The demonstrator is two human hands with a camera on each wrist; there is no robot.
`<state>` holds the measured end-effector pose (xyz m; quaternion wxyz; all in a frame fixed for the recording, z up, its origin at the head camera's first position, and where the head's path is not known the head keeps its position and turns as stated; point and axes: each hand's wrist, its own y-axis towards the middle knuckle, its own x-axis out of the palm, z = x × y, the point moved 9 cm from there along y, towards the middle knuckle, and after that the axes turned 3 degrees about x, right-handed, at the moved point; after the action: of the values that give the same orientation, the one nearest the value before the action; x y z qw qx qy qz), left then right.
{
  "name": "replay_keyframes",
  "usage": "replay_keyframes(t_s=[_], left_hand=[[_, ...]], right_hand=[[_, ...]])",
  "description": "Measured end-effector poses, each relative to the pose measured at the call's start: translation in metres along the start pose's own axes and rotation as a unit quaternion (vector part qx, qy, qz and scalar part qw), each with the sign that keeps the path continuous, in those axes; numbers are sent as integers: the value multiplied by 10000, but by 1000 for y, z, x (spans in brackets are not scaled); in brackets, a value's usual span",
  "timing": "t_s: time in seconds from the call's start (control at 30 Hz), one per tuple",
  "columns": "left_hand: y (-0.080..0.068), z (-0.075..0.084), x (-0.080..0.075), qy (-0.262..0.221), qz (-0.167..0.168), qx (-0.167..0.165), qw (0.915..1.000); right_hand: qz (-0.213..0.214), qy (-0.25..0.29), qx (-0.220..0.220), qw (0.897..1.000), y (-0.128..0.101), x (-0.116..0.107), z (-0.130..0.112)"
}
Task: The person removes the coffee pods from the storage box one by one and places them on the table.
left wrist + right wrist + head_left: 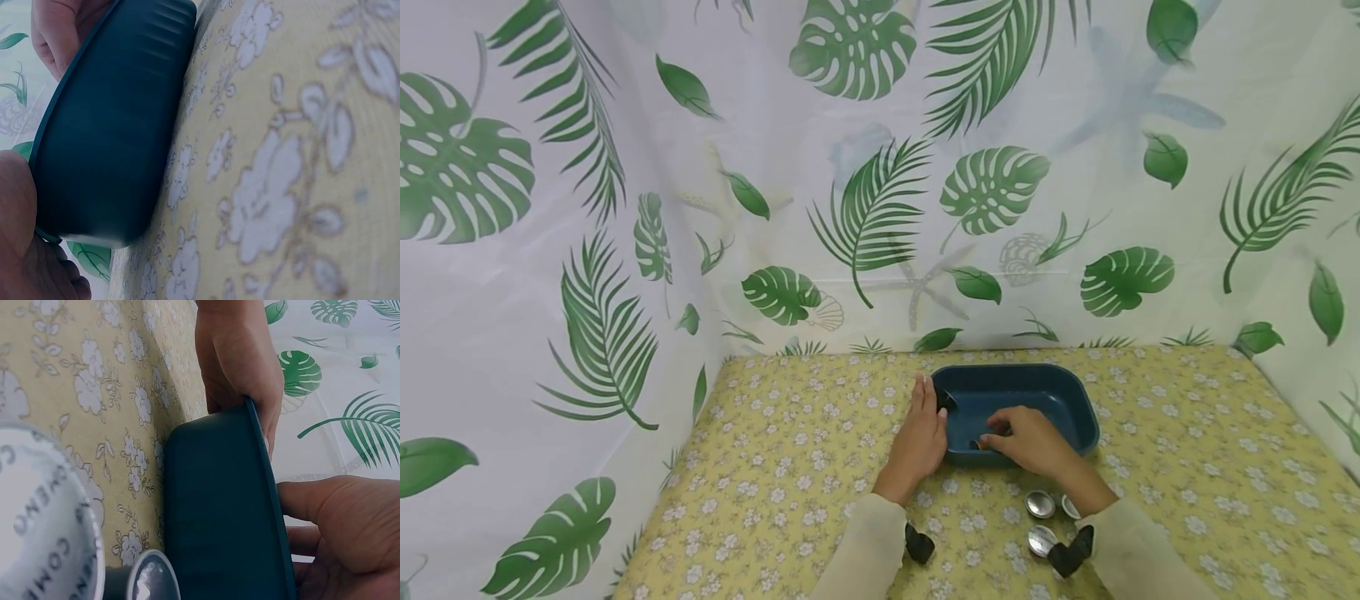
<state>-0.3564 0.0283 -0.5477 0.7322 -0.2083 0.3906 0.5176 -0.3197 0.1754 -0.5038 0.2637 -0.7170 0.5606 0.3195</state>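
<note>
A dark blue rectangular tub (1078, 400) stands on the table. My left hand (919, 442) grips its left end, thumb over the rim and fingers along the outer wall. Inside the tub near that hand lies a small black object (946, 402). My right hand (1030, 437) reaches over the near rim with bent fingers. Close to its fingertips is a small dark and orange object (978, 445); whether the fingers pinch it is hidden. In front of the tub sit several round silver-topped capsules (1040, 504), one partly behind my right wrist. A printed foil lid (44, 519) looms in the right wrist view.
A yellow cloth with white flowers (805, 483) covers the table. White sheets with green leaf prints (880, 325) rise behind it and along both sides. Black wrist straps (919, 543) sit over the pale sleeves (865, 546).
</note>
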Motion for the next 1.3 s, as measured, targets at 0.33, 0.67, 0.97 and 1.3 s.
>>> replay_keyframes(t_s=[0.33, 0.67, 0.97, 1.3], left_hand=[[1, 0, -3, 71, 55, 40, 10000], [1, 1, -1, 56, 30, -18, 10000], [2, 4, -3, 24, 68, 41, 10000], [1, 2, -1, -19, 36, -3, 10000]], right_hand=[[-257, 138, 69, 9996, 13, 9, 7], [-405, 112, 39, 9991, 22, 13, 5], [-401, 14, 25, 9992, 25, 16, 6], [-488, -48, 153, 9987, 26, 19, 10]])
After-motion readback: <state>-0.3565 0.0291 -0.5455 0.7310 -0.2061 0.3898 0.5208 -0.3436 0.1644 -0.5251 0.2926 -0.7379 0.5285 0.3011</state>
